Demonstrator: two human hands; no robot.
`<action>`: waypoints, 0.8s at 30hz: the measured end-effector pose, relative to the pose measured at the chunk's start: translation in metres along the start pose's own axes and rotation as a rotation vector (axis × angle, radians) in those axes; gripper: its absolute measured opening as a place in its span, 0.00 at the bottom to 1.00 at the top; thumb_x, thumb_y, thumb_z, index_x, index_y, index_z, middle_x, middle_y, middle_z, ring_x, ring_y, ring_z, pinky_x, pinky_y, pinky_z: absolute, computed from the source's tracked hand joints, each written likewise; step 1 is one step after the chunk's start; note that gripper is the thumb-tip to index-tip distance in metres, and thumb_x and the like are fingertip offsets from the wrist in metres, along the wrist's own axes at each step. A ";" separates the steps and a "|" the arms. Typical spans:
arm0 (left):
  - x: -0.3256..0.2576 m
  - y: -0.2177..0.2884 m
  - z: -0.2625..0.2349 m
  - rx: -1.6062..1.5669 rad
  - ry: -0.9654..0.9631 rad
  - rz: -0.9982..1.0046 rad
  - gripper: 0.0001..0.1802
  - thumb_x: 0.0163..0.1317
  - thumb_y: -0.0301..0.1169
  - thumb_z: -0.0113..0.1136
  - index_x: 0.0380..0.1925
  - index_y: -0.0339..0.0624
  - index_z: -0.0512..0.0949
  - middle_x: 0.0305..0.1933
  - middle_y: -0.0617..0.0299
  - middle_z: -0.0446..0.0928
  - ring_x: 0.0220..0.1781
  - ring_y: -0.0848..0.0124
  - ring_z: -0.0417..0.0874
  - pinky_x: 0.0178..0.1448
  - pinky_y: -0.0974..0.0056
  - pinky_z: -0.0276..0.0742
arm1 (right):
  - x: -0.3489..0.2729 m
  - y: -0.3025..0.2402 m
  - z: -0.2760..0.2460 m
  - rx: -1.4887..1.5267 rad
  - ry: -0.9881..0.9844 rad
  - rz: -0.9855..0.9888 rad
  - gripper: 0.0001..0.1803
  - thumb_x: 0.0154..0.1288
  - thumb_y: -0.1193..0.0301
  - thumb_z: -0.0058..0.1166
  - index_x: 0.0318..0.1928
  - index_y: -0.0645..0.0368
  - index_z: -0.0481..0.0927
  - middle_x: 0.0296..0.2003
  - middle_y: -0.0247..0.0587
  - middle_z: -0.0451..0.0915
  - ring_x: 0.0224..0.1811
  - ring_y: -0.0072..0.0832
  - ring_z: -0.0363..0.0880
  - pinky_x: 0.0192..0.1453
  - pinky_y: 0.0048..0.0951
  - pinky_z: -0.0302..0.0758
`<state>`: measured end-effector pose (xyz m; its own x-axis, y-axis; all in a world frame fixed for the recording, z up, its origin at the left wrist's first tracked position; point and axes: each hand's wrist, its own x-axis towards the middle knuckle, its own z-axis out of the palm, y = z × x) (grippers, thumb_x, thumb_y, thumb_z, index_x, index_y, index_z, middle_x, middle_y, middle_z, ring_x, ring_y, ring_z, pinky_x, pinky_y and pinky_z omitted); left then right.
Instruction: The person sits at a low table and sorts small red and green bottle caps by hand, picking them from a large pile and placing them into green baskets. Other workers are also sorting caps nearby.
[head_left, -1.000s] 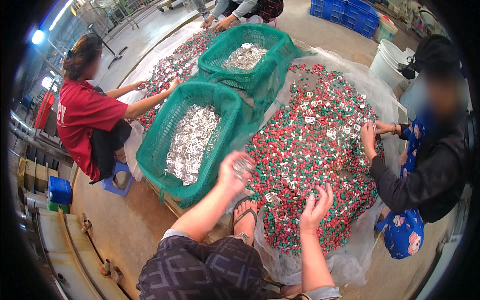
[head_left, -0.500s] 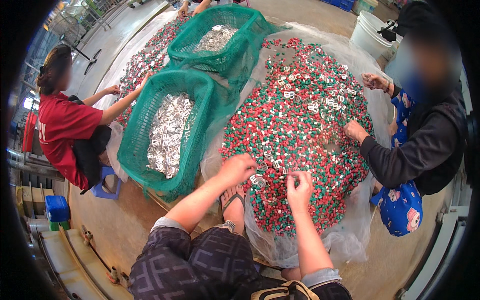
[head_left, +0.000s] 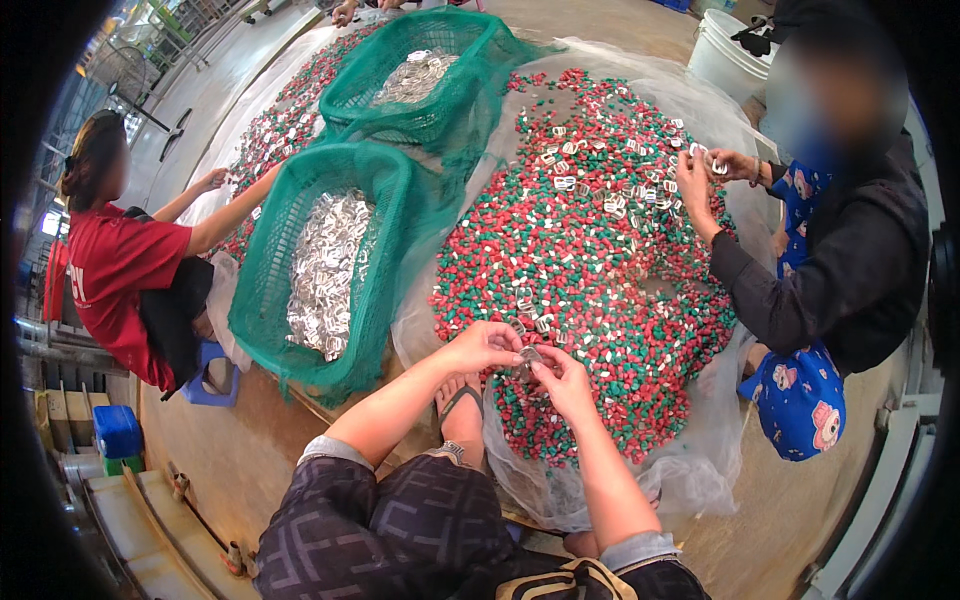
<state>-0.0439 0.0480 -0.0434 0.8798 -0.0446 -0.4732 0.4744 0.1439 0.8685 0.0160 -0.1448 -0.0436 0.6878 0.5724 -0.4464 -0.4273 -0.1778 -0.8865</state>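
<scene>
Over the near edge of the heap of red, green and white pieces point(head_left: 590, 270), left hand point(head_left: 484, 347) and right hand point(head_left: 561, 378) meeting fingertip to fingertip. Between them a small silvery metal piece point(head_left: 529, 355), pinched from both sides, just above the heap. To the left, well apart, a green mesh basket point(head_left: 270, 262) loaded with silvery metal pieces point(head_left: 325, 270).
</scene>
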 end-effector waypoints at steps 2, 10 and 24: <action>-0.003 0.007 0.004 -0.095 -0.007 -0.052 0.09 0.55 0.24 0.63 0.36 0.37 0.75 0.34 0.64 0.79 0.35 0.77 0.79 0.42 0.69 0.76 | 0.000 -0.002 -0.002 0.120 -0.058 0.091 0.11 0.63 0.73 0.54 0.45 0.63 0.76 0.28 0.33 0.79 0.29 0.18 0.76 0.27 0.18 0.75; -0.006 0.031 0.015 -0.049 -0.025 0.065 0.17 0.55 0.25 0.62 0.45 0.37 0.74 0.38 0.62 0.79 0.38 0.76 0.79 0.44 0.69 0.76 | -0.001 -0.006 -0.018 0.615 -0.110 0.247 0.08 0.65 0.71 0.51 0.42 0.61 0.76 0.32 0.37 0.80 0.31 0.24 0.80 0.34 0.25 0.79; -0.009 0.038 0.021 -0.150 0.041 0.067 0.08 0.60 0.29 0.59 0.37 0.36 0.76 0.32 0.61 0.80 0.33 0.76 0.80 0.39 0.70 0.77 | -0.005 -0.030 -0.016 0.760 -0.131 0.257 0.09 0.61 0.73 0.52 0.42 0.60 0.74 0.28 0.35 0.78 0.26 0.22 0.76 0.30 0.24 0.75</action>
<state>-0.0331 0.0329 -0.0029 0.9058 0.0095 -0.4236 0.4027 0.2911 0.8678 0.0344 -0.1549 -0.0166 0.4602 0.6851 -0.5647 -0.8765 0.2493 -0.4119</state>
